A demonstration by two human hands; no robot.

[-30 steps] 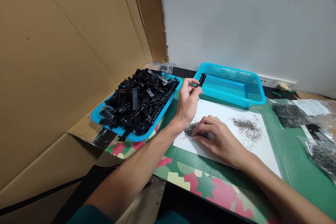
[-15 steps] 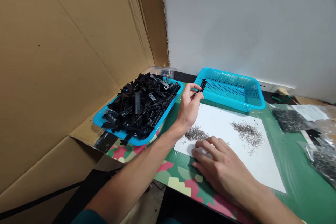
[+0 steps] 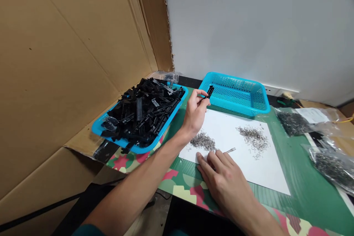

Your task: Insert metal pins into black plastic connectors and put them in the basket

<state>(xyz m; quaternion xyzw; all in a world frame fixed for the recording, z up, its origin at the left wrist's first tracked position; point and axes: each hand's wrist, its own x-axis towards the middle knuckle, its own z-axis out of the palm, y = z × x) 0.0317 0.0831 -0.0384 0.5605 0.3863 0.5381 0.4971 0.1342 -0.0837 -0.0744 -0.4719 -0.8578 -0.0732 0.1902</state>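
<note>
Black part (image 3: 210, 91) and metal rod (image 3: 231, 150) partly hidden, apparently by left hand (image 3: 195, 115) and right hand (image 3: 225, 177) respectively.

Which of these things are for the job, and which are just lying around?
Seem part of the job:
black plastic part in left hand
silver tool by right hand
two heaps of metal bits on white sheet
blue basket of black parts

Seem to be lying about:
crumpled clear plastic
power outlet

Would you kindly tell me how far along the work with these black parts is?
It looks early: I can make out no part that is clearly finished. The left hand holds a black piece by the mesh basket; the right hand is near the left metal pile. Apparently left: the heaped black parts and both metal piles, including the right one.
</note>
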